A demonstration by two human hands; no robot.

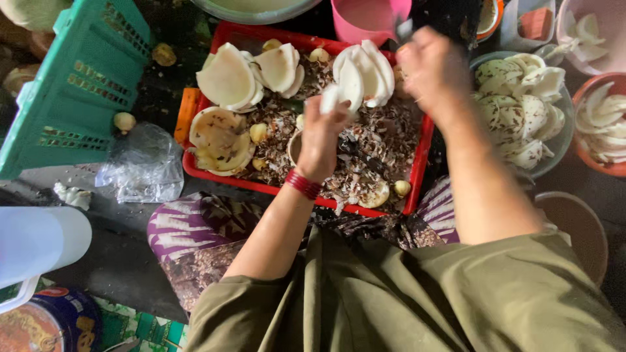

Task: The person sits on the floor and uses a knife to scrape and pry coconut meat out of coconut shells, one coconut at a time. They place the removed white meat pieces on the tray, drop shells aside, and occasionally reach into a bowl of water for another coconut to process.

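My left hand (321, 140) grips a white piece of coconut flesh (330, 99) over the red tray (420, 163). A red band circles that wrist. My right hand (433, 68) is raised above the tray's far right corner, closed on a small knife (403, 29) whose blade points away. The tray holds brown shavings (372, 150), white coconut pieces (365, 72) and empty half shells (222, 140).
A grey bowl (564, 133) of peeled coconut pieces sits to the right, with an orange bowl (590, 166) beyond it. A green plastic crate (78, 85) leans at the left, by a clear plastic bag (143, 163). A pink jug (365, 19) stands behind the tray.
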